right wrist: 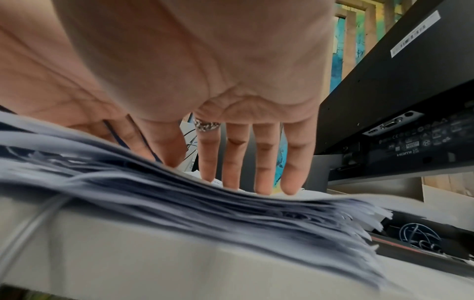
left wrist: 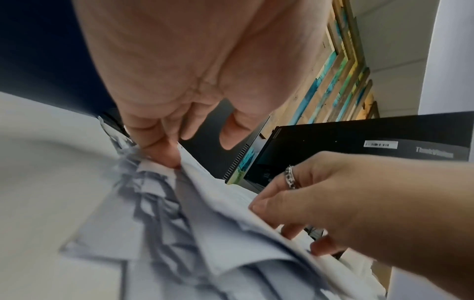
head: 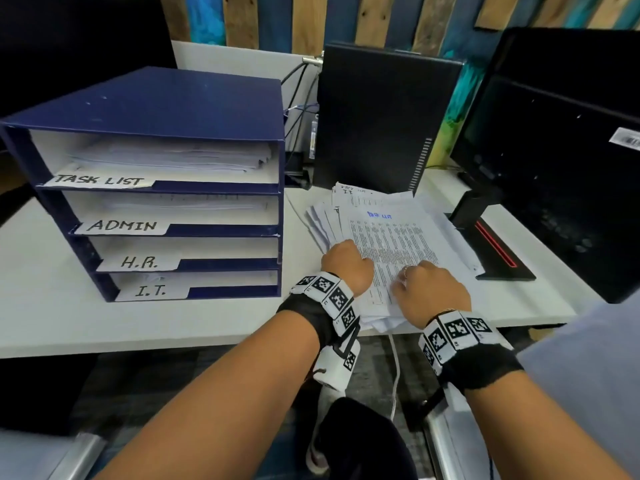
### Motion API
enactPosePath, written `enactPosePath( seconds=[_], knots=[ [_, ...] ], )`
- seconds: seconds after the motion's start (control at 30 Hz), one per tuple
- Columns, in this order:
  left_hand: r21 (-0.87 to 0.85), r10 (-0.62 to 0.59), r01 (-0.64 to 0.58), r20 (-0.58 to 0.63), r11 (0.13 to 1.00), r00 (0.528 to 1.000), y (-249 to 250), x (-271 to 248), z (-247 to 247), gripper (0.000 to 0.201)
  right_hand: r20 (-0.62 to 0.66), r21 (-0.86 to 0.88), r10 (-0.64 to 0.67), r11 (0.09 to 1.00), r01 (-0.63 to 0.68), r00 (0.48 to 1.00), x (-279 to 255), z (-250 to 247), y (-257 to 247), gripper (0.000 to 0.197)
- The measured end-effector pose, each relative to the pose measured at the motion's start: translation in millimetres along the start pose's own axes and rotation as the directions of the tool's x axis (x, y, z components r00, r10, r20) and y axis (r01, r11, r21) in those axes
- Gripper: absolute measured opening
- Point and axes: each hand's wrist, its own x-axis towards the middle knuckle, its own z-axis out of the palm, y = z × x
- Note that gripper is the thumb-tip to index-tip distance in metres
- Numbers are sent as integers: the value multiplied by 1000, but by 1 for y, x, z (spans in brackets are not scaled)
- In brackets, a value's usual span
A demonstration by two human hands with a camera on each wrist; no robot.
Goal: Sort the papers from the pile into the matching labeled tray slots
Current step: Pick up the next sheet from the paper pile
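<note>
Both hands sit on the messy pile of white printed papers (head: 388, 237) at the desk's near edge. Left hand (head: 346, 265) pinches a sheet edge at the pile's 9 o'clock; right hand (head: 429, 292), loose and flat-fingered, presses on top, gripping nothing. Over at 10 o'clock stands the navy four-slot labeled tray (head: 156, 188).

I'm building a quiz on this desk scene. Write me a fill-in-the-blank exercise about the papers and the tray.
1. The top slot of the blue tray is labeled ____.
2. The bottom slot is labeled ____.
3. The top sheet of the pile has a heading written in ____ ink.
4. A ring shows on the ____ hand, whose fingers press the pile.

Missing words: TASK LIST; I.T.; blue; right
</note>
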Motion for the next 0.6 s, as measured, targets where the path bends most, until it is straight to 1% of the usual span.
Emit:
enactPosePath(
  seconds=[0.13, 0.3, 0.37, 0.47, 0.53, 0.6],
  knots=[
    [-69, -77, 76, -10, 995, 997, 3, 4, -1, 21, -62, -17, -3, 1000, 2, 998, -8, 8, 3, 30],
    [-44, -104, 101, -94, 994, 990, 8, 6, 0, 32, -71, 60, -3, 998, 7, 998, -11, 13, 4, 30],
    [-36, -105, 101, -108, 994, 989, 9, 5, 3, 32, -73, 75, -5, 997, 10, 997, -12, 14, 5, 29],
    [-29, -119, 117, -82, 993, 989, 14, 8, 4, 27, -76, 86, 8, 996, -2, 997, -15, 13, 3, 30],
    [-17, -173, 172, -37, 985, 984, 15, 13, 3, 28, -70, 88, 18, 996, -11, 997, -18, 11, 1, 28],
    [-31, -208, 207, -42, 978, 977, 15, 16, -1, 29, -71, 102, 14, 995, -7, 997, -19, 9, 2, 26]
  ],
)
